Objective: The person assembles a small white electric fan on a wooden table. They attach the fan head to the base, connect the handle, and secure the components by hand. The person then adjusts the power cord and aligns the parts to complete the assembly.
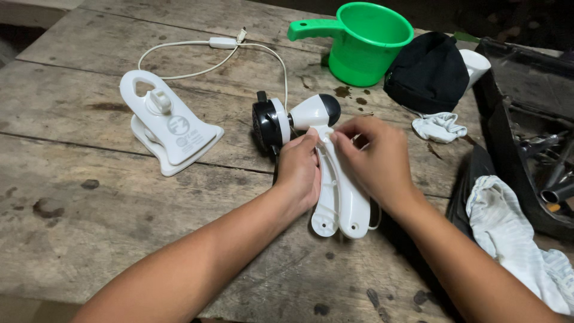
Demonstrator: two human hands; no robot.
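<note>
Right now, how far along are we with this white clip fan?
Done, by the look of it: the white clamp base lies apart on the wooden table, off the fan. In hand: the left hand steadies the white fan body, and the right hand pinches at its neck, below the black motor head. Left: base and body are not joined; the white cord lies loose.
</note>
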